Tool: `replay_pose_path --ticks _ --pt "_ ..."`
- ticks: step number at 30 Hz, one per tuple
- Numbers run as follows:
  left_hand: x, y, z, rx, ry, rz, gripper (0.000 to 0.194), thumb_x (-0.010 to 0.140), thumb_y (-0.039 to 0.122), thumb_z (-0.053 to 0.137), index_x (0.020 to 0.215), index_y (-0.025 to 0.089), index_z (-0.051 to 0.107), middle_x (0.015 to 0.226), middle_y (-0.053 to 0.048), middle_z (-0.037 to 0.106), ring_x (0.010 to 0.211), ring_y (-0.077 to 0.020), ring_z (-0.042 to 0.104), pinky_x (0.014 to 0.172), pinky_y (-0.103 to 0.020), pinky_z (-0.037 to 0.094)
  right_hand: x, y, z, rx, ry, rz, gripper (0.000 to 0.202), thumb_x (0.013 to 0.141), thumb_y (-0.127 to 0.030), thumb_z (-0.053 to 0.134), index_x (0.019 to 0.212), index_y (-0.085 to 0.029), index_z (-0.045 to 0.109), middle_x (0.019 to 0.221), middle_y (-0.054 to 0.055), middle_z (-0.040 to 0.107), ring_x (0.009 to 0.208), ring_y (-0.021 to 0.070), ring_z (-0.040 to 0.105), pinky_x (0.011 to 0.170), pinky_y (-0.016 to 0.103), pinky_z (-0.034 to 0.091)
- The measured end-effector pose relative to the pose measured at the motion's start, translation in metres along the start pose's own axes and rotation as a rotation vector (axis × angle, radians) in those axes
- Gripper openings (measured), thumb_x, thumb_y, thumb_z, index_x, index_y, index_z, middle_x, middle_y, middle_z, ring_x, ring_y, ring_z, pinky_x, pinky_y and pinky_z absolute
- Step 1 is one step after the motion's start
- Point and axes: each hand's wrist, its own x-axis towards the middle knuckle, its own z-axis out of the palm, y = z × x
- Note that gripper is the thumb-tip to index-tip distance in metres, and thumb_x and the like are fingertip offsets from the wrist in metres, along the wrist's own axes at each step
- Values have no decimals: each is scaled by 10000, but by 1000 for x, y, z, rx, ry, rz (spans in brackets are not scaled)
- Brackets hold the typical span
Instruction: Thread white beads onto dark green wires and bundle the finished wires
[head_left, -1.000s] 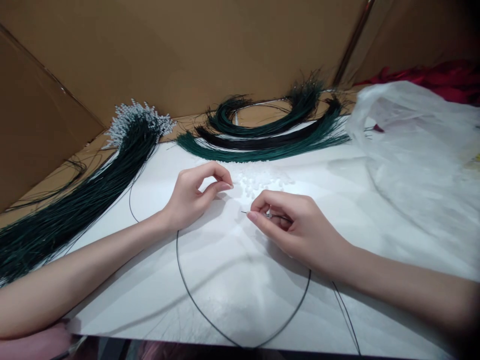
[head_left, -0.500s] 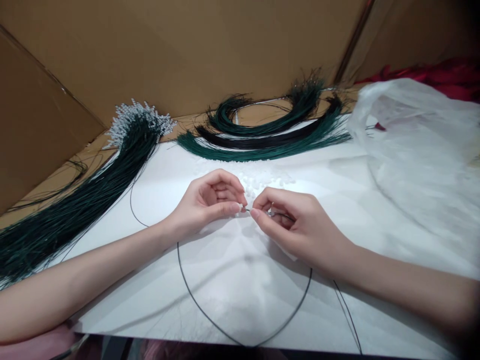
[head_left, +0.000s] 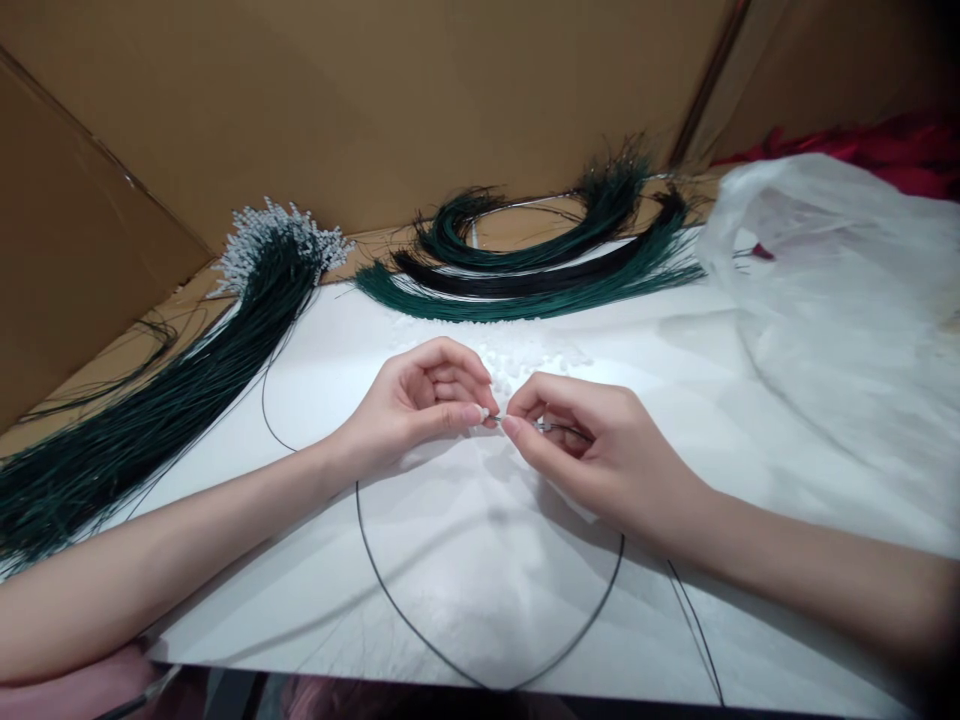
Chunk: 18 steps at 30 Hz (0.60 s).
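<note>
Over the white table, my left hand (head_left: 431,398) pinches a tiny white bead (head_left: 485,413) between thumb and forefinger. Facing it, my right hand (head_left: 596,435) has thumb and forefinger closed on a thin dark wire (head_left: 566,430), whose end reaches toward the bead. Small white pieces sit along the wire by the right fingers. Whether the wire passes through the left hand's bead is too small to tell. A dark wire loop (head_left: 390,597) hangs below both hands to the table's front edge. Loose white beads (head_left: 517,362) lie scattered just behind the fingertips.
Left lies a long bundle of dark green wires (head_left: 187,370) with white-beaded tips (head_left: 277,240). Curved green and black wire bundles (head_left: 525,285) rest at the back, before cardboard walls (head_left: 420,100). A clear plastic bag (head_left: 840,330) covers the right side, with red material (head_left: 885,160) behind.
My left fingertips have shifted slightly right with the bead, closer to the right fingertips. A second white piece below the left thumb no longer shows. The rest looks nearly the same.
</note>
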Motion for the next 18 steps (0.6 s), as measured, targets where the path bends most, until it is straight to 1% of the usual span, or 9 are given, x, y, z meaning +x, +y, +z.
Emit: replay_pose_path --ticks 5,9,18 --pt "0 0 1 1 -26 2 228 768 100 779 945 172 653 840 -24 727 750 -103 696 726 -196 585 1 -1 0 -2 2 1 115 881 -157 563 767 -155 582 641 -32 509 500 54 363 464 211 279" --pt "-1 0 1 41 -6 -9 232 750 120 798 927 163 655 837 -32 720 757 -123 703 734 -223 597 1 -1 0 -4 10 -1 117 880 -163 567 763 -161 575 643 -29 513 507 59 372 466 214 277" --pt "-3 -1 1 56 -10 -1 219 742 91 795 908 167 674 834 -24 707 773 -117 696 737 -211 595 1 0 0 -11 19 -14 112 868 -140 569 758 -160 579 627 -36 499 510 59 367 470 216 276"
